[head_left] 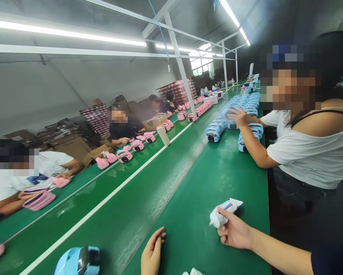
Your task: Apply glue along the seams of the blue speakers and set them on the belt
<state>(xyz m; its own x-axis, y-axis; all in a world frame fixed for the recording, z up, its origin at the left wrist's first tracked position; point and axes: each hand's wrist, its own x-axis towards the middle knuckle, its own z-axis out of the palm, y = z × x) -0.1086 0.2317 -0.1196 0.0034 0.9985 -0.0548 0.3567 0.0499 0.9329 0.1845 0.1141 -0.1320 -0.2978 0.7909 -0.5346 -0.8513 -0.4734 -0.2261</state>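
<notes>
In my right hand (235, 231) is a white squeeze tube (230, 206) with red and blue stripes. Thumb and fingers close around it over the green worktop, its narrow nozzle pointing left. My left hand (152, 254) is low in the view, fingers loosely bent and nothing in them. To its left, a light blue plastic device (71, 261) with a dark panel stands on the green surface, cut off by the lower edge. Between my hands at the bottom edge, part of a white object (193, 272) shows, too little of it to name.
On my right a co-worker (308, 152) reaches toward rows of blue devices (217, 128). Across the green line, several people handle pink housings (124, 156). A white bottle (163, 135) stands by the white stripe. A white post (181, 68) rises farther along.
</notes>
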